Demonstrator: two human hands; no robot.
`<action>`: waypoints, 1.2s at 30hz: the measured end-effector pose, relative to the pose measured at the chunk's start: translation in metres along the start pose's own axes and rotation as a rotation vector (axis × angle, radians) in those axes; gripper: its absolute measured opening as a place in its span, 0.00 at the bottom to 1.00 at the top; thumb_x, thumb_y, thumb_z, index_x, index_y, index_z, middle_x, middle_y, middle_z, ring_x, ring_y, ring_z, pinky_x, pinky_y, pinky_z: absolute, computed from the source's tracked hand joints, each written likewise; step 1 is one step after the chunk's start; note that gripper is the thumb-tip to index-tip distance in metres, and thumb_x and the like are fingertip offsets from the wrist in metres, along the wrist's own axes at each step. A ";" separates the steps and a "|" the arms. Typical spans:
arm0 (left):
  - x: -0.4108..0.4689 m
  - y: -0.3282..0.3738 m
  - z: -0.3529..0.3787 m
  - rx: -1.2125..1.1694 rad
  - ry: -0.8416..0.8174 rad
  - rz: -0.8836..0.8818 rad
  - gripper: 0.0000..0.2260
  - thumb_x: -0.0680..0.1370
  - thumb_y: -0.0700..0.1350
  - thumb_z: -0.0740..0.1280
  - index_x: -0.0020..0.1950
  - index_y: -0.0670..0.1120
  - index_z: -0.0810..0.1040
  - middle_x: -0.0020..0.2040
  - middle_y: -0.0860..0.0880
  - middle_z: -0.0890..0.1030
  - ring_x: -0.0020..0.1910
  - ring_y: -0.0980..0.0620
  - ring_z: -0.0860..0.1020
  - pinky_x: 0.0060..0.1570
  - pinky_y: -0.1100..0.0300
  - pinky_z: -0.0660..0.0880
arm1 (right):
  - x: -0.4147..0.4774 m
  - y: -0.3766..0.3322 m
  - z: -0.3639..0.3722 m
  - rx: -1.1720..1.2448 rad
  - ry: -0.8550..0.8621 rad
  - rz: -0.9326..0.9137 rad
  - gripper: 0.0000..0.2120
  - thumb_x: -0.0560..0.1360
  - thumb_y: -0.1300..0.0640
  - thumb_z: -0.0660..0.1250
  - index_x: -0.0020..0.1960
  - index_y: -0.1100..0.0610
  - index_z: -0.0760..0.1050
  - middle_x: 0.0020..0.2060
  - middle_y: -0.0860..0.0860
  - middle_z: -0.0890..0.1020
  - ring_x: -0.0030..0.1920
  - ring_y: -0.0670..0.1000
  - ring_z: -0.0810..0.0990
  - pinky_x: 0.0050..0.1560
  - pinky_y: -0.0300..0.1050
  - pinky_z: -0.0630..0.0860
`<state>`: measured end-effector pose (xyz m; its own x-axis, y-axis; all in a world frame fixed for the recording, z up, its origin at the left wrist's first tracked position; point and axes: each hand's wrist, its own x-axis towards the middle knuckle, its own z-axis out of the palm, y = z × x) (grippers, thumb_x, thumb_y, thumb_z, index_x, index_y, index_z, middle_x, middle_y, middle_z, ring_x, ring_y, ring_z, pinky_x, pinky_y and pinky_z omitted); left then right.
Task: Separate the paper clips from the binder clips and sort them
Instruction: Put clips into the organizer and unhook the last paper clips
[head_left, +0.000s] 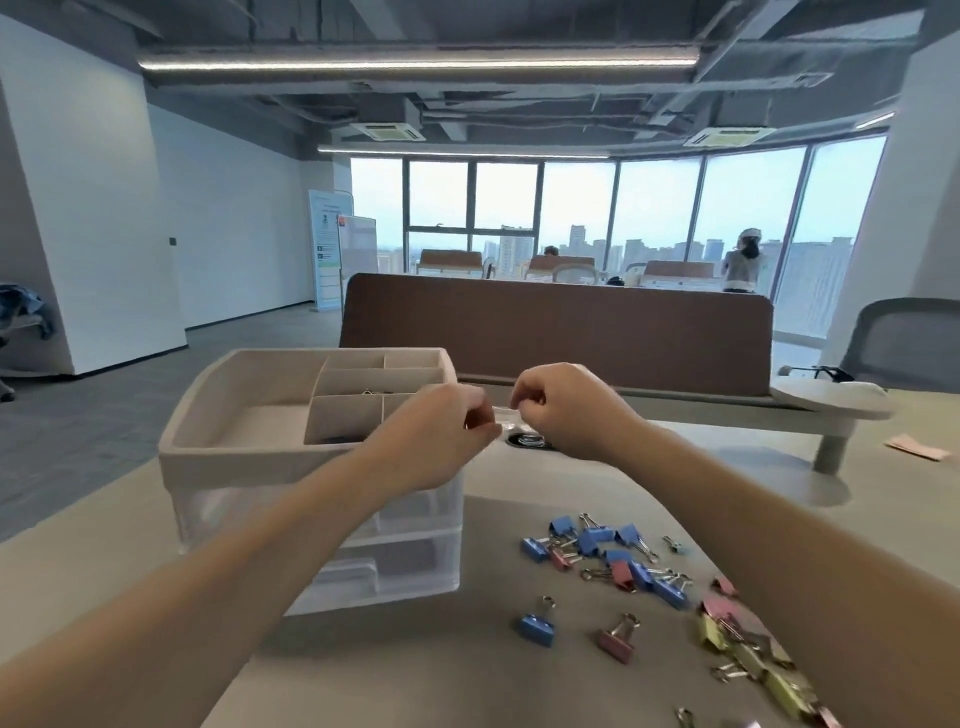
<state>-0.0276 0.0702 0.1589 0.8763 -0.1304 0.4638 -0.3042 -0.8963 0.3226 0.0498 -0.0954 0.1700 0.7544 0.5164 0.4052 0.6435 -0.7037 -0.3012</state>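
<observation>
left grip (439, 431) + right grip (561, 405): both pinched on one small blurred item (501, 411) | organizer (234, 460) compartments just left, left grip nearer | binder clips (592, 540) below-right, nearer the person

One head-worn camera looked forward and down (wide-angle, edges bowed), close behind the left hand (441, 436) and right hand (563, 410), across the desk (415, 654) toward windows (576, 208).
</observation>
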 end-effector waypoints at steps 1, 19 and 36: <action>-0.003 0.004 0.007 0.004 -0.015 0.011 0.07 0.79 0.51 0.65 0.46 0.49 0.79 0.41 0.53 0.80 0.40 0.56 0.77 0.42 0.58 0.75 | -0.010 0.006 0.001 -0.005 -0.039 0.010 0.08 0.78 0.58 0.61 0.47 0.51 0.79 0.40 0.45 0.80 0.38 0.45 0.77 0.38 0.41 0.75; -0.041 0.020 0.145 0.279 -0.545 -0.146 0.19 0.75 0.63 0.65 0.51 0.48 0.73 0.46 0.49 0.77 0.44 0.48 0.76 0.39 0.56 0.70 | -0.104 0.105 0.074 -0.125 -0.329 0.212 0.07 0.77 0.55 0.63 0.52 0.49 0.79 0.51 0.47 0.79 0.50 0.50 0.77 0.54 0.51 0.77; 0.003 0.007 0.166 0.089 -0.370 -0.347 0.03 0.80 0.42 0.59 0.49 0.44 0.66 0.45 0.44 0.73 0.39 0.48 0.71 0.34 0.57 0.64 | -0.065 0.138 0.103 -0.209 -0.323 0.141 0.16 0.79 0.55 0.64 0.67 0.51 0.74 0.61 0.50 0.73 0.56 0.55 0.77 0.54 0.49 0.75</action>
<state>0.0350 -0.0064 0.0257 0.9984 0.0548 0.0136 0.0474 -0.9440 0.3266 0.1027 -0.1753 0.0130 0.8566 0.5110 0.0709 0.5158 -0.8454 -0.1386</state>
